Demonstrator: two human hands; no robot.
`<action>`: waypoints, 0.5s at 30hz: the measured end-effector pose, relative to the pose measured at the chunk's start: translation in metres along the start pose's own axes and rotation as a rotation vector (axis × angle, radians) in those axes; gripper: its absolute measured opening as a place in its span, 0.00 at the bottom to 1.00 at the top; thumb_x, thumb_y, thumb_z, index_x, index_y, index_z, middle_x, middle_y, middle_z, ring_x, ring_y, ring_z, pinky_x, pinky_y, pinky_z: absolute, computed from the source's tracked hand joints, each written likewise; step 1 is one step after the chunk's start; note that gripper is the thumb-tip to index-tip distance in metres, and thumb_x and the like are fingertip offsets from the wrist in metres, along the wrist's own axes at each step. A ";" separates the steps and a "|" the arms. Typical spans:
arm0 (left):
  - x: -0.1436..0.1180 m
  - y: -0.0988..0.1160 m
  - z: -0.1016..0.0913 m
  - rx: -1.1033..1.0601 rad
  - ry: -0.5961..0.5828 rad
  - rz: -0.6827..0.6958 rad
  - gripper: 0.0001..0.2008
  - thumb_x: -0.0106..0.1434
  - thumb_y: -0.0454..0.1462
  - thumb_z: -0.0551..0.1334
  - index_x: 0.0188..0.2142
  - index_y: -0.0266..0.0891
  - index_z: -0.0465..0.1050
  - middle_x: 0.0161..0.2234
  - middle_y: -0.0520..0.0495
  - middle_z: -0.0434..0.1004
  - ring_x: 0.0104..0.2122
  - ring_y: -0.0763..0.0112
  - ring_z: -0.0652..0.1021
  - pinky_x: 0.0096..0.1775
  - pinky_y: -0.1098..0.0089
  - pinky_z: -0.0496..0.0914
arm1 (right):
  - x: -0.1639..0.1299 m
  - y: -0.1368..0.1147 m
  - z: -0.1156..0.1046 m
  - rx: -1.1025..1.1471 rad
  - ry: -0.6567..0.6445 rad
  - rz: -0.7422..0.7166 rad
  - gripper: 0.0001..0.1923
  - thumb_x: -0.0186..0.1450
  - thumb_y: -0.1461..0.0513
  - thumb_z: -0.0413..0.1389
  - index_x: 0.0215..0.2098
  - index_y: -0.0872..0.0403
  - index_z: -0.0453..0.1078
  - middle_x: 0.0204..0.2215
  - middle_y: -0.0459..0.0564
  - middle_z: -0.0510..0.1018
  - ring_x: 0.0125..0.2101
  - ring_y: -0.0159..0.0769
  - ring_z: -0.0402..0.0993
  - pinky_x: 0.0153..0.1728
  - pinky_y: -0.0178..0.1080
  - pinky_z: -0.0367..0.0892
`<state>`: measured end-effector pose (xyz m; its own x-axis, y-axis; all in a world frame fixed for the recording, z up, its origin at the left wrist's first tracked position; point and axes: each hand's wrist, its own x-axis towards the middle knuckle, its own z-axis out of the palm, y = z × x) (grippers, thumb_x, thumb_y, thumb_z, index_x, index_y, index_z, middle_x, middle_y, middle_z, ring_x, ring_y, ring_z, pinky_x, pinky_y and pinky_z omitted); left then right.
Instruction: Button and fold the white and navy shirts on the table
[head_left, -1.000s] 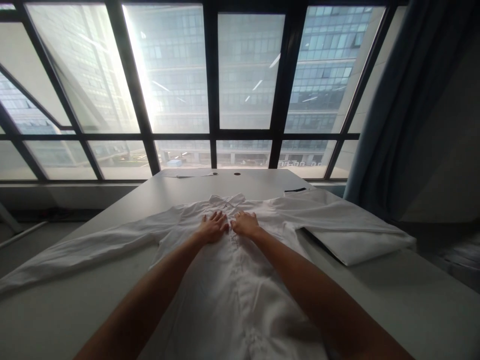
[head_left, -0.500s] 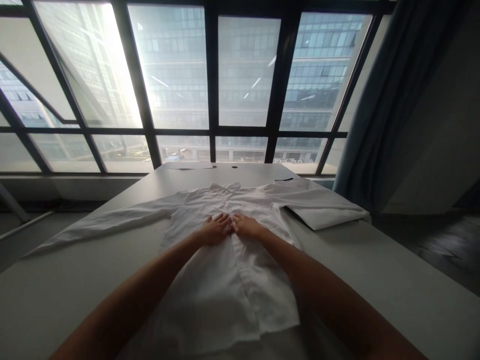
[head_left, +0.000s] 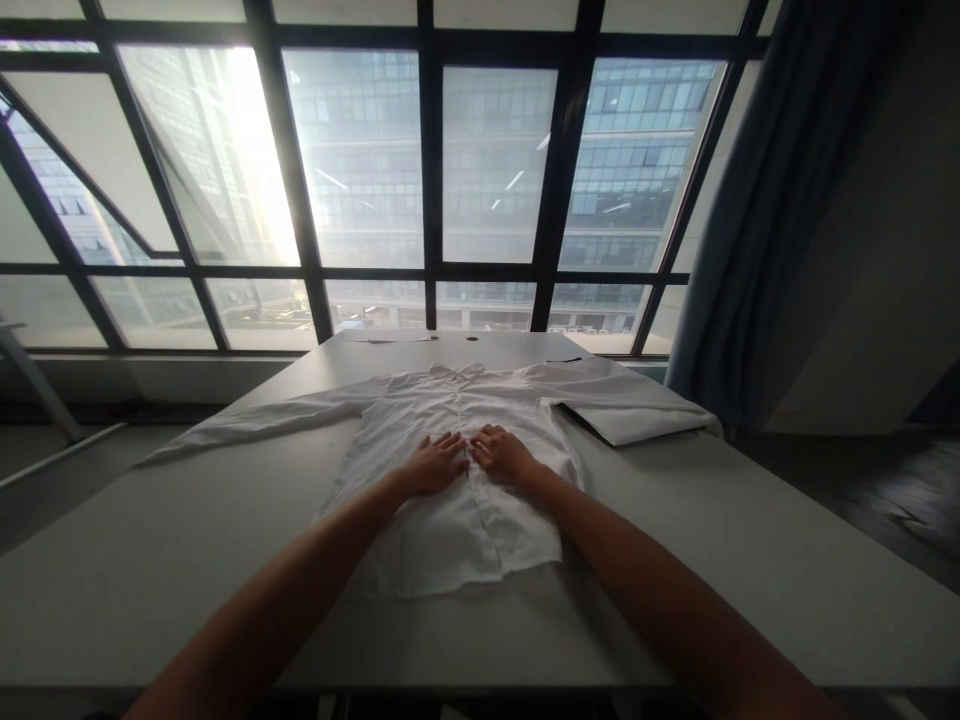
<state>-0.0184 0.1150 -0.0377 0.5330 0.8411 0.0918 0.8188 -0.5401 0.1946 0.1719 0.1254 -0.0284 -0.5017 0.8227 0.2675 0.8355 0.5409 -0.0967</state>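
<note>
My left hand (head_left: 439,462) lies flat, palm down, fingers spread and gripping nothing, on the front of a white shirt (head_left: 457,500). My right hand (head_left: 501,452) lies just beside it in the same way, open and pressed onto the cloth, its fingertips almost meeting those of the left over the line of buttons that runs down the middle of the shirt. Both of my bare forearms reach in from the near edge of the table (head_left: 750,560). The shirt is spread face up in the middle of the grey table, collar (head_left: 454,372) at the far end and hem at the near end, where the cloth is a little creased. Its left sleeve (head_left: 255,420) stretches straight out along the table top toward the left edge. On the other side, the right sleeve (head_left: 600,392) runs out over a folded white cloth (head_left: 645,425) that lies on the table's far right corner, touching the shirt. Past the collar, near the far edge of the table, a flat sheet of paper (head_left: 394,339) lies next to a small dark round hole (head_left: 472,339). Beyond the table stands a big window (head_left: 427,200) with dark frames, looking out on office buildings, and a dark curtain (head_left: 757,220) hangs at its right side.
</note>
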 end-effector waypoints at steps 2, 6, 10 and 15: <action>-0.006 0.002 0.001 0.008 0.031 -0.022 0.26 0.71 0.48 0.49 0.64 0.41 0.60 0.67 0.39 0.56 0.67 0.58 0.56 0.64 0.51 0.51 | -0.005 -0.002 0.001 0.021 -0.002 0.027 0.16 0.70 0.57 0.51 0.47 0.56 0.75 0.48 0.57 0.75 0.49 0.41 0.69 0.51 0.37 0.62; -0.010 0.010 0.000 0.050 0.124 -0.060 0.22 0.70 0.48 0.51 0.58 0.45 0.68 0.61 0.42 0.66 0.60 0.58 0.66 0.59 0.57 0.60 | -0.002 -0.014 -0.001 0.026 0.048 0.200 0.15 0.69 0.56 0.51 0.42 0.56 0.77 0.44 0.57 0.77 0.46 0.41 0.73 0.45 0.36 0.65; -0.013 0.018 -0.008 0.109 0.110 -0.053 0.22 0.69 0.49 0.52 0.57 0.47 0.70 0.56 0.41 0.69 0.56 0.52 0.68 0.54 0.53 0.65 | 0.004 -0.024 -0.005 0.076 -0.017 0.350 0.18 0.67 0.51 0.53 0.39 0.54 0.77 0.40 0.56 0.80 0.41 0.42 0.76 0.39 0.35 0.67; -0.003 0.018 -0.019 0.004 -0.036 -0.025 0.19 0.66 0.44 0.56 0.54 0.45 0.75 0.47 0.40 0.75 0.43 0.58 0.77 0.48 0.62 0.69 | 0.005 -0.022 -0.017 0.049 -0.119 0.378 0.15 0.63 0.53 0.58 0.38 0.55 0.78 0.38 0.56 0.81 0.40 0.44 0.78 0.35 0.35 0.67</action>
<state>-0.0098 0.1031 -0.0163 0.5196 0.8528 0.0517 0.8327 -0.5191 0.1927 0.1543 0.1145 -0.0090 -0.1858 0.9783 0.0912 0.9559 0.2015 -0.2137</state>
